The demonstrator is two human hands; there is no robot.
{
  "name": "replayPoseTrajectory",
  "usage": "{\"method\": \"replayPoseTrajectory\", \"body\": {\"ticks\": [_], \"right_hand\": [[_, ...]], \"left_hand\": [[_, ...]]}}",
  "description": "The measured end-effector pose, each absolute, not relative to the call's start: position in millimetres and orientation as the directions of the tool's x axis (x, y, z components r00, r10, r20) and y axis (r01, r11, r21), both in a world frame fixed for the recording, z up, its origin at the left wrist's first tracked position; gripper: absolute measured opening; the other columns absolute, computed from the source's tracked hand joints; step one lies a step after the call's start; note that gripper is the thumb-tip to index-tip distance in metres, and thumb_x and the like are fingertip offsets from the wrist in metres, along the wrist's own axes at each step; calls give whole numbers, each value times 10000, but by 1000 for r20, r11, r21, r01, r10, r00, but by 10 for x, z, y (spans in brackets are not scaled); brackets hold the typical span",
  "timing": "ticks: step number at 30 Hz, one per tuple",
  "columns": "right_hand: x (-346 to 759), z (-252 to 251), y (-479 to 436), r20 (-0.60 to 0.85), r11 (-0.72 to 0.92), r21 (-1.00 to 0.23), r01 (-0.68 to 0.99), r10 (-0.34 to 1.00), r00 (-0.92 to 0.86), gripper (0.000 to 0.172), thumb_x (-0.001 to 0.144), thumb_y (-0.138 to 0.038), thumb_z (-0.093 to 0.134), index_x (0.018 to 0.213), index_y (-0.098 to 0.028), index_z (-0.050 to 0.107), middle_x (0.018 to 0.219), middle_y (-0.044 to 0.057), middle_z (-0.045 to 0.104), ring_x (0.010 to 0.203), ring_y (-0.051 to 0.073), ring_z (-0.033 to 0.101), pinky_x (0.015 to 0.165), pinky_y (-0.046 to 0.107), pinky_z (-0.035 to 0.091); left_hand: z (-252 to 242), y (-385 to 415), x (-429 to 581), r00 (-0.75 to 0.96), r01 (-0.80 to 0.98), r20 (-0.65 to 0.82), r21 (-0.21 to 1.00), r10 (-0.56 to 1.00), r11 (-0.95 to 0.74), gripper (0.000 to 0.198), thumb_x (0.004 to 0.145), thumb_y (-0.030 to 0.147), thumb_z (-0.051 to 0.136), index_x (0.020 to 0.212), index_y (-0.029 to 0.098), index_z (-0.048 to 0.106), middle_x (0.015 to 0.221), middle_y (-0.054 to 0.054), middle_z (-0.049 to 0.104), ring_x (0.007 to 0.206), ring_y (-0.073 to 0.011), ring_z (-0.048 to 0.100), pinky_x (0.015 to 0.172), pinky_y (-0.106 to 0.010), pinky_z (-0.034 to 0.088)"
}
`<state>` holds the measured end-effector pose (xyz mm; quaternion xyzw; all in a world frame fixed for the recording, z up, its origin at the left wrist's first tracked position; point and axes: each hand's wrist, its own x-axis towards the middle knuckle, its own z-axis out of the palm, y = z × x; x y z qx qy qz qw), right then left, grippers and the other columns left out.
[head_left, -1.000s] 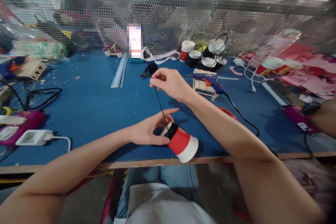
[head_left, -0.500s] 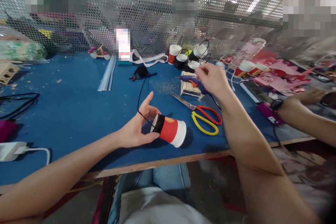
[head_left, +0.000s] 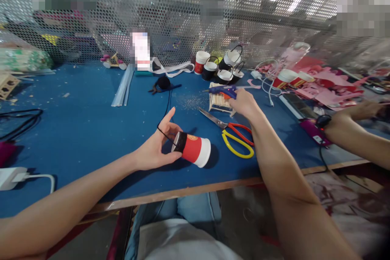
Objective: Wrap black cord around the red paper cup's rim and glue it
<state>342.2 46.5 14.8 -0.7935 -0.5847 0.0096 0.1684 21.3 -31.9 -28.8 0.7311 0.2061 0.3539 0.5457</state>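
Observation:
My left hand (head_left: 158, 144) holds a red-and-white paper cup (head_left: 192, 150) on its side by the black rim, just above the blue table (head_left: 85, 130). A black string (head_left: 166, 111) loops over my left fingers and runs back to a black spool (head_left: 163, 83). My right hand (head_left: 243, 103) has reached to the blue glue gun (head_left: 221, 89) that rests on a small rack of wooden sticks (head_left: 217, 101), and its fingers close round the gun's handle. Scissors with red and yellow handles (head_left: 234, 136) lie between the two hands.
Several cups with black handles (head_left: 224, 69) stand at the back by the perforated metal screen. Clear glue sticks (head_left: 123, 85) lie back left. Cables and chargers sit at left. Pink paper scraps (head_left: 329, 85) cover the right. Another person's arm (head_left: 353, 130) rests at the right edge.
My right hand let go of the string, swung right and came down onto the glue gun. My left hand kept the cup with the string looped over its fingers.

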Motion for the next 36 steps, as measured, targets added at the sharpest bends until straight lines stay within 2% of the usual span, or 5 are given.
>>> {"method": "replayPoseTrajectory", "body": {"ticks": [4,10,13,18,36], "right_hand": [[3378,183,411,317,-180,-571,801,851,418,464,668,-169,658,1109,-56,564,1006,176,663,913,284,627,748,371,482],[3095,462,56,138,-33,-840,542,953,271,194,659,-237,700,815,-156,617,687,19,630,579,155,564,521,286,445],[2917,521,-168,122,62,-822,567,990,69,197,697,-352,704,767,-180,637,619,-10,594,545,128,526,507,263,426],[2681,434,-382,134,210,-791,575,976,-171,142,770,-333,625,827,-219,689,789,8,692,581,132,582,552,270,485],[2544,294,-648,281,391,-504,770,917,-283,142,806,-301,544,722,-232,635,584,15,631,546,183,599,516,295,480]], "left_hand": [[-304,-283,200,648,-73,301,939,699,-336,1019,740,140,679,1477,357,11,1117,-55,488,1040,-204,523,948,-419,414],[-313,-179,152,612,-54,324,927,721,-371,1020,744,174,703,1482,335,17,1123,-64,502,1039,-201,529,944,-397,414],[-319,-128,134,593,-47,327,926,736,-374,1017,745,177,699,1483,331,16,1118,-64,505,1008,-191,539,930,-390,424],[-328,-65,113,561,-2,335,915,757,-404,1017,729,160,697,1480,339,35,1100,-57,503,990,-188,544,929,-400,428],[-310,-17,104,509,38,255,948,822,-317,970,746,260,694,1479,282,59,1051,-63,506,955,-204,547,893,-422,443]]}}
